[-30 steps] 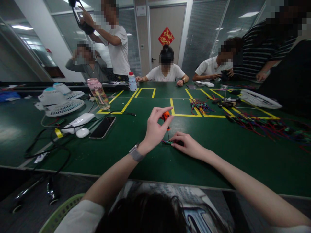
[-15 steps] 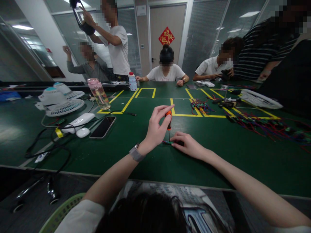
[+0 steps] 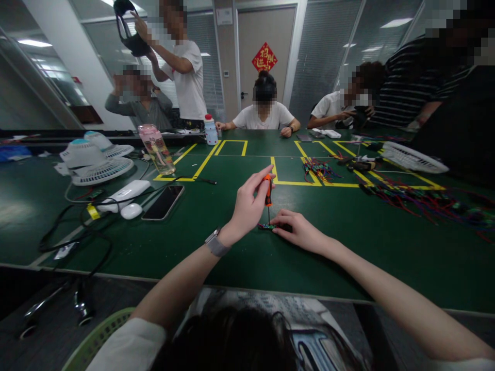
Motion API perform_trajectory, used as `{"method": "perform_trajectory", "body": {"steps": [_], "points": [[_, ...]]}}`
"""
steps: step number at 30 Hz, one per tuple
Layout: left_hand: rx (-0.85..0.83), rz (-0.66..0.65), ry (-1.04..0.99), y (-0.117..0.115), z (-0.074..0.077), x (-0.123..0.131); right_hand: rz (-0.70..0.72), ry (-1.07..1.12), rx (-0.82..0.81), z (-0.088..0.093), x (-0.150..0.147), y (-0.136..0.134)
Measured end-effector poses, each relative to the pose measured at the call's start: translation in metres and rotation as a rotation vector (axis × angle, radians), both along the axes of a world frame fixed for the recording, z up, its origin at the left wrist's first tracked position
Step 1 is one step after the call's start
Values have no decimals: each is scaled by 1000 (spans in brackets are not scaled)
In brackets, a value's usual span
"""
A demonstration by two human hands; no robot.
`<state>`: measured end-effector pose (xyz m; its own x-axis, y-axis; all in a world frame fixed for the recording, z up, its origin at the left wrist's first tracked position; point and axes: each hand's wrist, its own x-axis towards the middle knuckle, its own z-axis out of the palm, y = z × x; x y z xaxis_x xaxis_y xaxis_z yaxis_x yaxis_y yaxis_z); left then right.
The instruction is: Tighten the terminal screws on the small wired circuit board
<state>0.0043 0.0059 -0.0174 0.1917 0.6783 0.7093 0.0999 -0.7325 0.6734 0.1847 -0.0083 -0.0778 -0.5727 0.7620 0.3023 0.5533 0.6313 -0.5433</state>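
My left hand [image 3: 250,202] is closed around the orange and black handle of a screwdriver [image 3: 268,193], which stands nearly upright. The thin shaft points down and its tip meets a small green circuit board [image 3: 265,226] on the table. My right hand [image 3: 296,231] rests on the table to the right of the board, thumb and fingertips gripping its right end. The board's right end is partly hidden by those fingers. A watch with a grey band sits on my left wrist.
On the green table [image 3: 216,247] a phone [image 3: 163,202], a white mouse-shaped object [image 3: 131,211] and black cables lie to the left. White fans [image 3: 102,170] and a pink-lidded bottle [image 3: 157,149] stand beyond. Bundles of wired boards [image 3: 421,203] lie at right. Several people are around the table.
The fingers of my left hand have shifted around the screwdriver handle, showing more of it. My right hand and the board have stayed in place. A person at the back left moves a black headset.
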Motion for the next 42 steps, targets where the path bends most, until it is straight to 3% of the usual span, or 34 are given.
{"method": "perform_trajectory", "body": {"steps": [7, 13, 18, 25, 32, 38, 42], "points": [[87, 182, 40, -4, 2, -2, 0, 9, 6, -2, 1, 1], [90, 80, -21, -3, 3, -1, 4, 11, 7, -2, 1, 0], [115, 242, -2, -3, 2, -2, 2, 13, 6, -2, 1, 1], [60, 18, -19, -5, 0, 0, 5, 16, 2, -2, 1, 1], [135, 190, 40, -5, 2, 0, 4, 19, 9, -3, 1, 1], [61, 62, 0, -4, 1, 0, -1, 8, -1, -1, 1, 1], [115, 205, 18, -5, 0, 1, 0, 6, 0, 0, 0, 0]]}}
